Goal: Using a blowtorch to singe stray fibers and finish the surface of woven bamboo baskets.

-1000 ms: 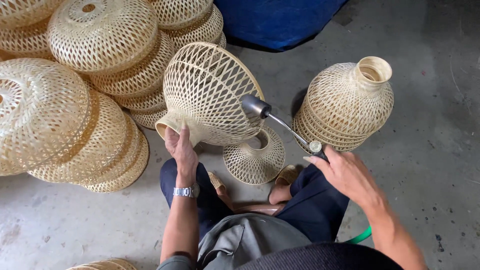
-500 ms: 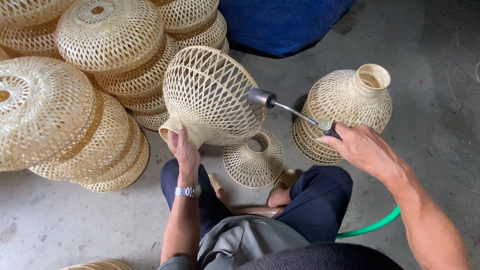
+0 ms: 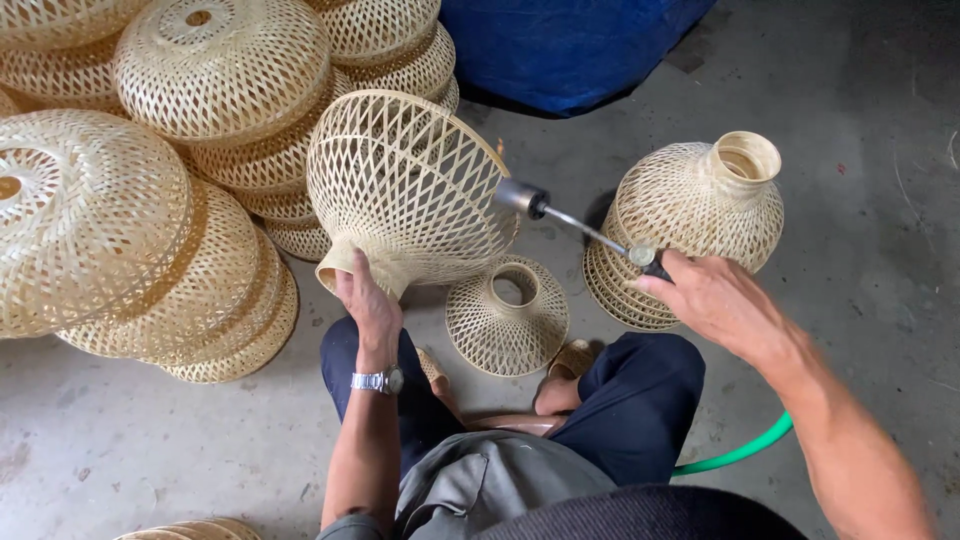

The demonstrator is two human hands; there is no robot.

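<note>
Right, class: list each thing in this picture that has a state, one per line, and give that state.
Left hand: gripping the neck of the woven bamboo lampshade, tilted on its side.
Right hand: gripping the metal torch wand, nozzle at the shade's rim.
Small woven shade: resting on the floor, neck up.
Green hose: lying on the concrete floor.

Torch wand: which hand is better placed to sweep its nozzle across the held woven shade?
Right. The right hand already grips the torch wand, nozzle at the rim of the woven shade. The left hand is occupied holding the shade's neck, so it likely just turns it.
</note>
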